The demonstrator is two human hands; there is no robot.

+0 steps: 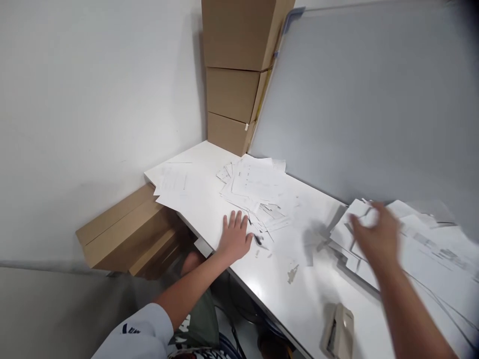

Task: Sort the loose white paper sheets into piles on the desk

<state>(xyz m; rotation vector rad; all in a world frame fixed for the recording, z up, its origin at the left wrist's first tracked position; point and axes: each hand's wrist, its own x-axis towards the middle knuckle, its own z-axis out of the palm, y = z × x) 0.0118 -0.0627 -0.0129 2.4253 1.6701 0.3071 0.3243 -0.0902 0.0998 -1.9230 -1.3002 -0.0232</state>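
My left hand (234,235) lies flat on the white table (310,294) with its fingers stretched out, right beside a loose heap of white papers (254,187). A small dark object (258,240) lies just right of its thumb. My right hand (374,234) is smeared by motion over a second pile of papers (422,244) at the right. Its fingers seem to be at a white sheet, but the blur hides whether they grip it. A beige stapler (339,331) lies on the table near my right forearm.
Stacked cardboard boxes (234,75) stand in the far corner, with a grey board (359,99) leaning on the wall behind the table. Flat cardboard boxes (127,234) lean against the wall left of the table. A single sheet (172,183) lies at the far left end.
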